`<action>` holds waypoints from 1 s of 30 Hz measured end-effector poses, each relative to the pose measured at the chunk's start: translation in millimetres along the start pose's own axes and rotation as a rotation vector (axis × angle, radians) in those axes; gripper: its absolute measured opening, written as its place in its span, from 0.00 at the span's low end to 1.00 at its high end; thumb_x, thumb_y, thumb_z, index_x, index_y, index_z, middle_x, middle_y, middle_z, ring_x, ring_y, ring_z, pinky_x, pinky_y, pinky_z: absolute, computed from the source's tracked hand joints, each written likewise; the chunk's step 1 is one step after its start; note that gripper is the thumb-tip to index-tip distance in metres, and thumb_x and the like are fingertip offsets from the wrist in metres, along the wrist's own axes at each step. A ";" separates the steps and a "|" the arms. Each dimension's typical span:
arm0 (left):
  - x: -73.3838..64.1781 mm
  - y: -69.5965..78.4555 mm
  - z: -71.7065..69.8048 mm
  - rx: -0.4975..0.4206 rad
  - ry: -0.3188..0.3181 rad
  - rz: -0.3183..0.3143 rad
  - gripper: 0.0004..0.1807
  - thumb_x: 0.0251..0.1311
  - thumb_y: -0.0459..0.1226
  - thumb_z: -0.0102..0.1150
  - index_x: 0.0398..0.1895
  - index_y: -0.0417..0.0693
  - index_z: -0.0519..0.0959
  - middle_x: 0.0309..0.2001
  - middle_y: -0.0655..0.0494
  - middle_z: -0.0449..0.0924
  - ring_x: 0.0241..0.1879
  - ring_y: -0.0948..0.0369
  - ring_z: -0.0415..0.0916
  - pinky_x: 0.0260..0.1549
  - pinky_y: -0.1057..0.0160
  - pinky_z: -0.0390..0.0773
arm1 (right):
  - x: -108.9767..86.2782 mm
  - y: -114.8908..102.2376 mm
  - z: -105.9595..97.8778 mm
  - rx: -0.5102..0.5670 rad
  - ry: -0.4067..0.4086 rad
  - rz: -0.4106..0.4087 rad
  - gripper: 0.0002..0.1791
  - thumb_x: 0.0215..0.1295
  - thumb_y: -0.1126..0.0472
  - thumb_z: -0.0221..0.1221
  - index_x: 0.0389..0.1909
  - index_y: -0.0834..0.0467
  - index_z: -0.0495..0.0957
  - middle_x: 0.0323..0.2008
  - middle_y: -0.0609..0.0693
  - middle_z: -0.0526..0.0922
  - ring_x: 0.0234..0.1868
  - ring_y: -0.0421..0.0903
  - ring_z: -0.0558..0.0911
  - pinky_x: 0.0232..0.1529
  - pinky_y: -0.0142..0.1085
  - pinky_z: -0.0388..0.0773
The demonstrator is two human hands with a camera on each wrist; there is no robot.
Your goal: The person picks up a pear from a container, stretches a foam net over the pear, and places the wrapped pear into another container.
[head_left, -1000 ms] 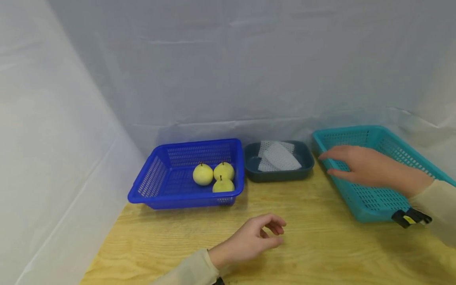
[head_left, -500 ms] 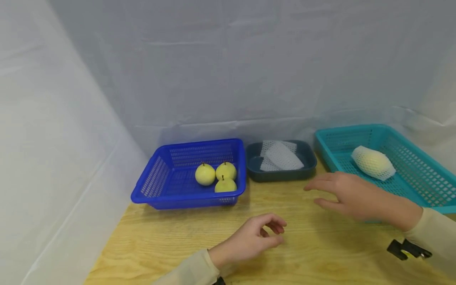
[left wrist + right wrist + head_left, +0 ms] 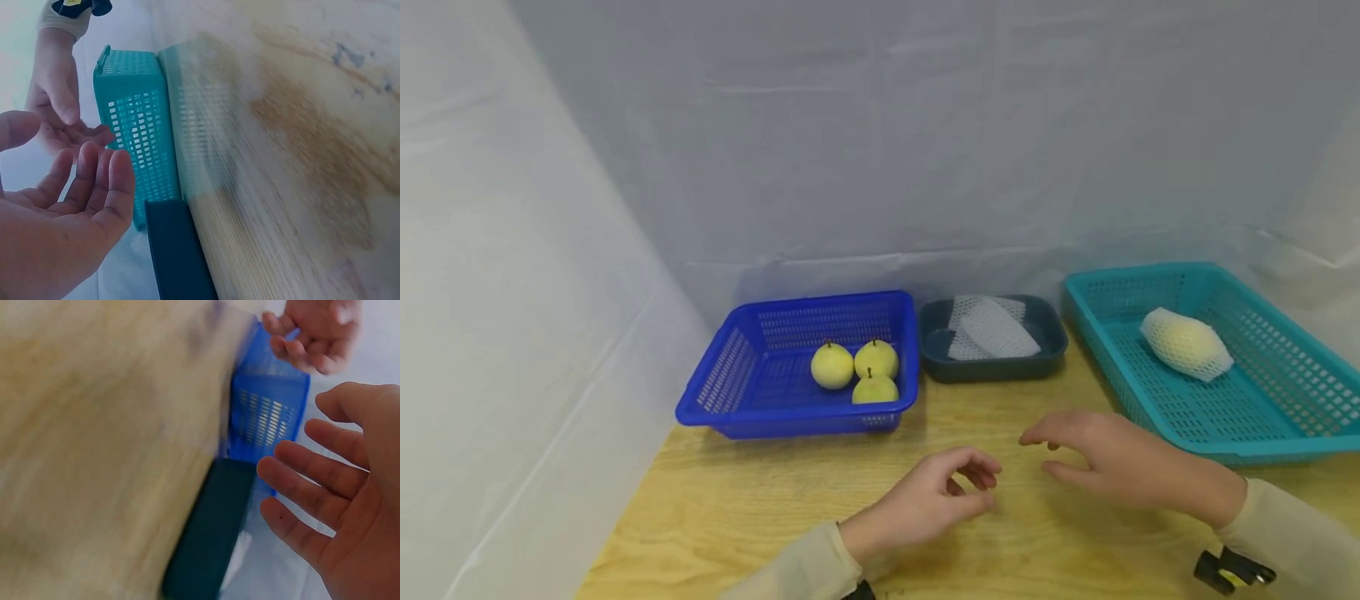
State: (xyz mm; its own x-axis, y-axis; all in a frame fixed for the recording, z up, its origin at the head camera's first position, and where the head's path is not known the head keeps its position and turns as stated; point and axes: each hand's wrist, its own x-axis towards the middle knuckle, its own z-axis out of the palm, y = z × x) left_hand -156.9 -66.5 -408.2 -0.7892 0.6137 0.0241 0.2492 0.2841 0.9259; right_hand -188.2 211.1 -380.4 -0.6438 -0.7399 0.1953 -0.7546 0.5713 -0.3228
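Note:
Over the front middle of the table, my left hand [image 3: 928, 504] hangs with loosely bent fingers and holds nothing. My right hand [image 3: 1112, 458] is a little to its right, also holding nothing, its fingers spread in the right wrist view. Near the right hand stands a teal basket [image 3: 1247, 450]. Inside it lies a pale yellow fruit in a white foam net [image 3: 1187, 343]. Three yellow pears, one of them the left pear [image 3: 832, 367], sit at the right end of a blue basket [image 3: 797, 417]. Between the baskets, white foam nets [image 3: 996, 329] lie in a dark tray [image 3: 992, 369].
The wooden table [image 3: 760, 500] carries all three containers in a row along its back. White sheeting [image 3: 880, 150] rises behind them and on the left side. A black wrist strap [image 3: 1232, 571] shows below the right sleeve.
My right hand has moved from over the teal basket, left and toward the front, uncovering the netted fruit there. My left hand has stayed in nearly the same place.

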 end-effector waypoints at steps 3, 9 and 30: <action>1.3 0.6 -1.8 0.008 0.003 -0.007 0.15 0.68 0.40 0.61 0.55 0.48 0.79 0.50 0.47 0.82 0.48 0.68 0.77 0.45 0.69 0.78 | 1.5 0.2 7.6 0.016 -0.008 -0.014 0.17 0.69 0.56 0.64 0.58 0.47 0.80 0.53 0.39 0.83 0.48 0.38 0.83 0.46 0.39 0.83; 3.8 0.5 -3.6 0.045 0.009 -0.006 0.15 0.68 0.41 0.61 0.56 0.50 0.78 0.51 0.48 0.81 0.50 0.65 0.77 0.46 0.68 0.77 | 2.9 -0.1 13.9 0.004 -0.024 0.000 0.18 0.68 0.55 0.64 0.58 0.48 0.80 0.53 0.39 0.83 0.49 0.37 0.83 0.47 0.40 0.83; 2.0 34.7 -76.8 0.425 0.340 0.148 0.14 0.67 0.37 0.61 0.55 0.54 0.79 0.51 0.60 0.77 0.50 0.62 0.73 0.47 0.57 0.79 | -2.5 3.2 22.7 0.069 -0.065 0.014 0.18 0.70 0.56 0.62 0.59 0.51 0.80 0.55 0.41 0.83 0.46 0.37 0.83 0.45 0.38 0.82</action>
State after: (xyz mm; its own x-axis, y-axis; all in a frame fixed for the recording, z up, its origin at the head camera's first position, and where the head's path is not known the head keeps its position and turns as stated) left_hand -192.9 -112.0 -347.1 -0.8477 0.4172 0.3276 0.5195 0.5284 0.6715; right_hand -186.2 206.7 -402.9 -0.6430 -0.7546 0.1305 -0.7335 0.5578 -0.3884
